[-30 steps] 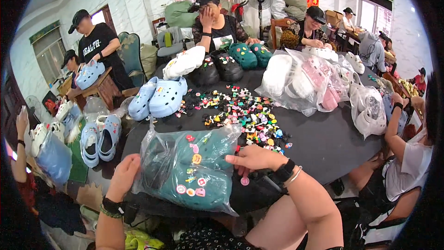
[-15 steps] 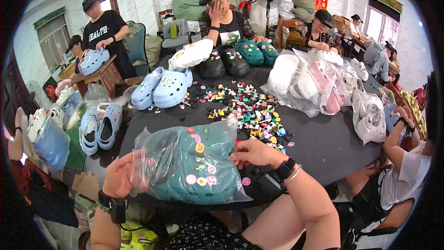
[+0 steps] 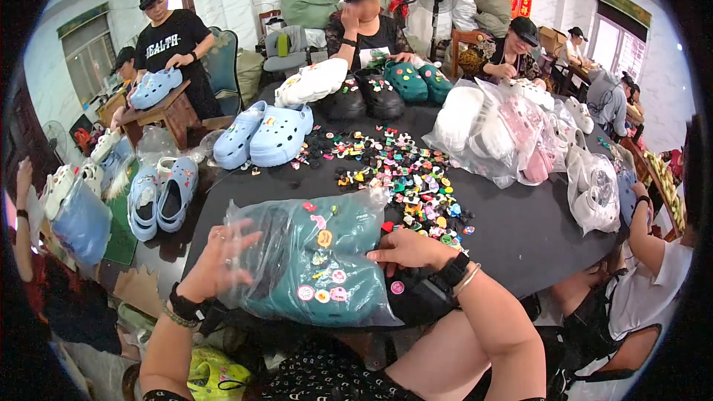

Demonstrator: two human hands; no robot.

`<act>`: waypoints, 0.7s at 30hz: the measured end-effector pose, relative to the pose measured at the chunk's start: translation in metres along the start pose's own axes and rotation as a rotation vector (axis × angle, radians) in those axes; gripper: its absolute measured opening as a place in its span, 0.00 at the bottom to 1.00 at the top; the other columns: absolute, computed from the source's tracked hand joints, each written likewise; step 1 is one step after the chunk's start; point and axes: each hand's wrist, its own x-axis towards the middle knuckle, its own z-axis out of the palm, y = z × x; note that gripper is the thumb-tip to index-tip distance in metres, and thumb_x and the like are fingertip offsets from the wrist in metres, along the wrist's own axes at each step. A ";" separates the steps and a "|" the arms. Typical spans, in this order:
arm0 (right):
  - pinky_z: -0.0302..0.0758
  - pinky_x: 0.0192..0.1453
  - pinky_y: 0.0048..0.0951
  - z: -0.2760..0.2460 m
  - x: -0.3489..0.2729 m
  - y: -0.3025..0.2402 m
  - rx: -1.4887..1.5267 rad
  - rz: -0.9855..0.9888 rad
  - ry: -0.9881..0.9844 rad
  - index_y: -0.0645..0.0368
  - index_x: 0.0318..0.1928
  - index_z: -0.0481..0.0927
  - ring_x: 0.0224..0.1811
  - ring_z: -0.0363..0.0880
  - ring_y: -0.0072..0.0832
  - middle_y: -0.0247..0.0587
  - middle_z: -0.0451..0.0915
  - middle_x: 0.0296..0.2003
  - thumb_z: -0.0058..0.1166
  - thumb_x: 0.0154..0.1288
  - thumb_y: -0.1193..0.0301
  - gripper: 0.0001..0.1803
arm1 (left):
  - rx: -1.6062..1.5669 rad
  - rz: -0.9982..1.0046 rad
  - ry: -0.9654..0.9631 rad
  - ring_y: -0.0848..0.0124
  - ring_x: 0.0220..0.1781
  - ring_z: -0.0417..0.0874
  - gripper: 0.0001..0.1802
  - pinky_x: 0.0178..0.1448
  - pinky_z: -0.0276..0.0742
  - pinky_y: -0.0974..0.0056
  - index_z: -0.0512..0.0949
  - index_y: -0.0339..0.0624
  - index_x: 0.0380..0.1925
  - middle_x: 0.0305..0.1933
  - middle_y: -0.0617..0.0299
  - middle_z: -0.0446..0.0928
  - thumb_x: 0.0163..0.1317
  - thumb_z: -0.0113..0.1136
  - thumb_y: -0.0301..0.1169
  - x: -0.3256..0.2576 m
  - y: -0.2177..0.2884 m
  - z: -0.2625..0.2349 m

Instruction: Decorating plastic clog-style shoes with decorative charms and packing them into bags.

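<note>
A pair of dark green clogs [image 3: 349, 230], dotted with small colourful charms, lies on the table inside a clear plastic bag [image 3: 256, 252]. My left hand [image 3: 215, 263] is at the bag's left end, its fingers spread, partly behind the loose film. From the right, my right hand [image 3: 416, 248] presses its fingers together on the bag's edge, between the two clogs. A round pink charm [image 3: 398, 287] lies on the table below that hand.
Loose charms [image 3: 416, 186] are heaped beyond the bag. Light blue clogs [image 3: 281, 136], black clogs [image 3: 380, 96] and bagged white clogs [image 3: 459, 115] stand around them. Co-workers sit or stand about the black table [image 3: 520, 230]; one handles a blue clog [image 3: 154, 89].
My left hand has turned and risen slightly, fingers now spread apart at the bag's end. The bag has flattened a little over the clogs. Across the table, a co-worker's hand has shifted from the face.
</note>
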 end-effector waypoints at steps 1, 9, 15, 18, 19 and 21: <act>0.76 0.33 0.24 0.000 0.001 0.003 -0.001 -0.003 -0.002 0.66 0.42 0.82 0.30 0.83 0.21 0.36 0.83 0.31 0.53 0.70 0.51 0.26 | 0.126 0.066 -0.013 0.54 0.66 0.65 0.35 0.73 0.54 0.50 0.75 0.51 0.61 0.67 0.55 0.69 0.50 0.70 0.41 0.003 -0.007 0.005; 0.76 0.33 0.24 0.001 -0.001 0.003 0.159 -0.105 0.128 0.64 0.37 0.82 0.28 0.81 0.20 0.33 0.82 0.27 0.51 0.71 0.65 0.14 | 0.440 0.282 -0.061 0.45 0.65 0.65 0.36 0.67 0.63 0.47 0.76 0.51 0.59 0.64 0.53 0.70 0.45 0.72 0.41 0.013 -0.035 0.010; 0.80 0.33 0.30 0.008 0.012 0.004 0.105 -0.133 0.341 0.69 0.32 0.80 0.25 0.84 0.28 0.42 0.84 0.26 0.49 0.67 0.69 0.14 | 0.306 0.118 0.051 0.45 0.58 0.69 0.29 0.61 0.66 0.45 0.78 0.44 0.45 0.56 0.50 0.72 0.42 0.73 0.42 0.026 -0.030 0.028; 0.80 0.33 0.33 0.010 0.017 0.008 -0.065 -0.201 0.442 0.67 0.33 0.81 0.24 0.84 0.31 0.46 0.83 0.24 0.49 0.66 0.69 0.13 | 0.436 0.133 0.141 0.49 0.50 0.72 0.25 0.53 0.68 0.47 0.80 0.47 0.39 0.45 0.52 0.74 0.38 0.74 0.42 0.026 -0.033 0.039; 0.79 0.33 0.36 0.011 0.013 0.006 -0.039 -0.224 0.462 0.67 0.32 0.81 0.24 0.84 0.35 0.48 0.82 0.23 0.49 0.65 0.68 0.13 | 0.395 0.139 0.163 0.49 0.48 0.72 0.24 0.52 0.68 0.47 0.79 0.47 0.37 0.43 0.53 0.75 0.39 0.74 0.43 0.025 -0.045 0.044; 0.78 0.33 0.36 0.012 0.011 0.005 -0.065 -0.221 0.495 0.67 0.30 0.80 0.24 0.84 0.35 0.48 0.82 0.22 0.49 0.65 0.68 0.14 | 0.194 0.073 0.165 0.47 0.43 0.72 0.24 0.49 0.67 0.47 0.76 0.45 0.32 0.37 0.53 0.75 0.42 0.73 0.47 0.022 -0.054 0.049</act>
